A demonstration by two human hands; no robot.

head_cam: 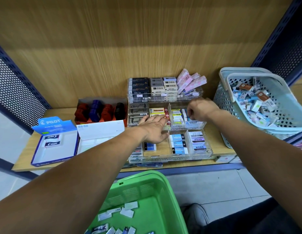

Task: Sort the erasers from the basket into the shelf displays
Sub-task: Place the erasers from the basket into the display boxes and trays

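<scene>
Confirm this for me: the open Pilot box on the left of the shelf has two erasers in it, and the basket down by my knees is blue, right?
Not quite. The head view shows the basket by your knees is green; the pale blue basket sits on the shelf to the right. The open Pilot box does hold two erasers.

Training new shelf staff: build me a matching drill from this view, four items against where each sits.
Items:
1. MONO erasers
2. pink boxes
3. PILOT box
4. green basket

Places:
A. floor, below the shelf edge
B. top tier of the clear display, right end
C. shelf's left end, lid open
D. bottom tier of the clear display, right compartment

Pairs: 1-D, 2-B, 3-C, 4-A
</scene>
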